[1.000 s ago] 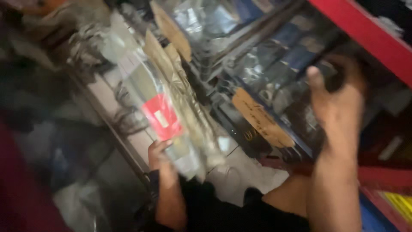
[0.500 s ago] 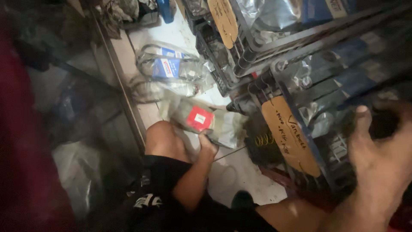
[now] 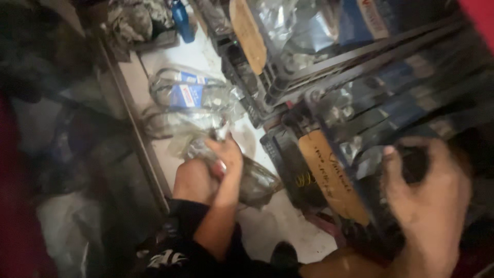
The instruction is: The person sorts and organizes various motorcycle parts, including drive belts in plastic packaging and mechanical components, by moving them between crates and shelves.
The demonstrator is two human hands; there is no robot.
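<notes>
1. The left hand [image 3: 222,154], low in the middle of the frame, is closed around a clear plastic packet [image 3: 247,177] that rests against the person's bare knee [image 3: 193,180].
2. The right hand [image 3: 427,198], at the lower right, has its fingers curled round something dark inside a black crate [image 3: 391,118]; blur hides what it is, and I cannot tell how firm the hold is.
3. A brown cardboard tag [image 3: 329,175] hangs on the crate front, just left of the right hand.
4. On the pale floor [image 3: 288,226], above the left hand, lies a bagged belt with a blue card [image 3: 188,95].
5. A second brown tag [image 3: 248,28] sits on another crate at the top centre.
6. A blue bottle [image 3: 181,19] stands at the upper left.
</notes>
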